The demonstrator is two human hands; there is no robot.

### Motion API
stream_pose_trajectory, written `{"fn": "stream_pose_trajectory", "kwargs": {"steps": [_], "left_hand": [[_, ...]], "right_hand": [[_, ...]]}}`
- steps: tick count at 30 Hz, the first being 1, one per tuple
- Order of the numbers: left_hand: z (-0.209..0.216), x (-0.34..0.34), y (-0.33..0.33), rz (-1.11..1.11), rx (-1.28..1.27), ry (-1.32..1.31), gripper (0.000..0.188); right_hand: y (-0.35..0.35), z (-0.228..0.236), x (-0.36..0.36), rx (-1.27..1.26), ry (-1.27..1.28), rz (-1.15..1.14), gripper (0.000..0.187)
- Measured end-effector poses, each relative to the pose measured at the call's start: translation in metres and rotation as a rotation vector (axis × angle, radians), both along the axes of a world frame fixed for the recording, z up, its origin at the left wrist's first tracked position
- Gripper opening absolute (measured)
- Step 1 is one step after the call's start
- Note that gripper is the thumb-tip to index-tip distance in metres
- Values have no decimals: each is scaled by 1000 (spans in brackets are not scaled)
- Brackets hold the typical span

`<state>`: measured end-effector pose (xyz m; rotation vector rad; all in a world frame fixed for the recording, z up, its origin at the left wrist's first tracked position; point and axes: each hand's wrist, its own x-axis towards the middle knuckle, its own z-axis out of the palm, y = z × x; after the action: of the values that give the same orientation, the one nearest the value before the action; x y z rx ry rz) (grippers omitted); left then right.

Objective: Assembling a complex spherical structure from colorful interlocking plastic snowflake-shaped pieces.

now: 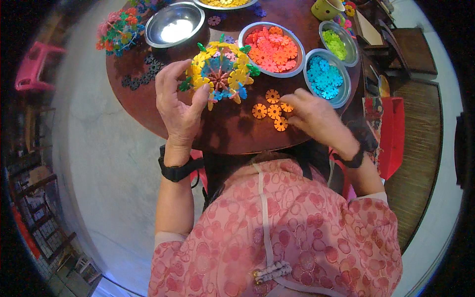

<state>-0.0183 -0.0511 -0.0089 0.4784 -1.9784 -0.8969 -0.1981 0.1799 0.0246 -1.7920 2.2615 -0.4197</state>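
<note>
My left hand (180, 101) grips a basket-like ball of interlocking plastic discs (220, 74). Yellow flower-like discs make up most of its outer ring, with green tips, blue pieces and a reddish-brown centre. Beside it on the table lies a flat cluster of several orange notched discs (273, 112), arranged around a middle one. At the cluster's right side, my right hand (316, 114) has its fingertips closed on one orange disc (286, 106), partly covered by the fingers. Whether that disc is joined to the others I cannot tell.
On the round brown table (237, 136) stand metal bowls of red-orange discs (272, 49), blue discs (325, 76), green discs (335, 44) and yellow discs (225, 2). A shiny bowl (174, 24), dark loose discs (143, 74) and a multicoloured disc model (120, 32) are at the left.
</note>
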Motion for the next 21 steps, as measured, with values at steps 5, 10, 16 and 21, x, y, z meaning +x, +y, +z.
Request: {"fn": "stream_pose_trajectory", "kwargs": {"steps": [5,10,16,21], "left_hand": [[-3,3,-1,20,2,-3,44],[-3,1,0,14,31,-6,45],[-2,3,-2,13,2,-22,45],[0,0,-1,5,-73,-38,45]], "right_hand": [[0,89,-36,-199,-177,-154,35],[0,147,-73,-142,-61,-96,31],[-47,158,-70,-197,135,-68,24],[-55,136,-66,6,230,-87,21]]}}
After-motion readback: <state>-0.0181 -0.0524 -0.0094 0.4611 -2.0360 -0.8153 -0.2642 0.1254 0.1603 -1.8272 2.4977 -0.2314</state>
